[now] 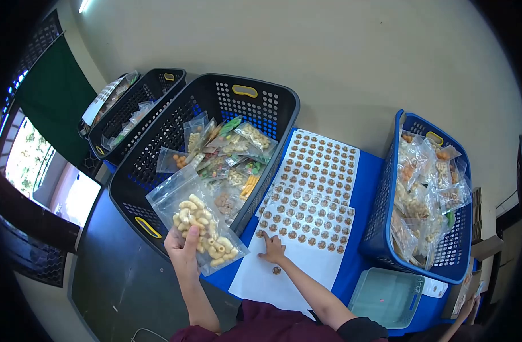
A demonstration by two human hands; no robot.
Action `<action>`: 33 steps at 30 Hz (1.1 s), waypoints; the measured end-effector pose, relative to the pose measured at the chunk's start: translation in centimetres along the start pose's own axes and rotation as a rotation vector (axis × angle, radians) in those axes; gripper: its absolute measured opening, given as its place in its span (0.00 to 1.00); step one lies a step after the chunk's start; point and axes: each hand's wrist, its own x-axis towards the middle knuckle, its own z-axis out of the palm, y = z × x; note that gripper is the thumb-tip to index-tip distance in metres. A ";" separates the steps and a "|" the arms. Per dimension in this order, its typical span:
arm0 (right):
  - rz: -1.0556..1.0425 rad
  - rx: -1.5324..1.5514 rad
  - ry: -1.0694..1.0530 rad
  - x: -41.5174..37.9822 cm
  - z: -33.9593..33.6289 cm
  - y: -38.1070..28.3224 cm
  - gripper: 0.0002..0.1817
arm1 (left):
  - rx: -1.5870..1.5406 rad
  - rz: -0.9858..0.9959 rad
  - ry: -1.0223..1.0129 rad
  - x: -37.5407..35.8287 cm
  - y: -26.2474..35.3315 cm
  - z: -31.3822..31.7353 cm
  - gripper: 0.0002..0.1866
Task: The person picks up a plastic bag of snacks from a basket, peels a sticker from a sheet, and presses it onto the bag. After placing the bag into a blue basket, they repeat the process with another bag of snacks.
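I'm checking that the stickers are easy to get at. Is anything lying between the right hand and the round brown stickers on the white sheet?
Nothing visible does. The right hand rests on the white sticker sheet, fingertips at the nearest row of round brown stickers. The clear bag of pale puffed snacks is held aside in the left hand.

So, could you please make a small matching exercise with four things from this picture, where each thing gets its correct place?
Things:
1. snack bag
2. sticker sheets
3. blue basket
4. pale green tray

Places:
A. at the table's near right corner
B. held in the left hand
C. flat on the table, under the right hand
D. on the right, full of snack bags

Pairs: 1-B, 2-C, 3-D, 4-A
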 end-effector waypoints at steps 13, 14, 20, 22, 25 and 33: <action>0.076 0.039 -0.122 0.4 -2.3 -0.7 0.46 | 0.002 0.005 -0.049 -0.3 -0.1 -0.2 0.13; 0.088 0.060 -0.136 0.5 -2.5 -0.8 0.45 | 0.005 0.008 -0.041 -0.3 -0.1 -0.1 0.13; 0.029 0.085 -0.104 0.9 -1.7 0.2 0.42 | 0.032 0.023 -0.041 -0.3 -0.2 -0.1 0.14; -0.013 -0.002 -0.060 0.4 -1.1 0.1 0.42 | 0.039 0.023 -0.056 -0.4 -0.1 -0.1 0.13; -0.065 -0.070 -0.008 -0.2 -0.8 0.3 0.44 | 0.023 0.017 -0.066 -0.3 -0.1 0.1 0.13; -0.034 -0.092 0.106 -0.2 -0.4 -0.2 0.51 | 0.029 0.014 -0.082 -0.4 0.0 0.1 0.13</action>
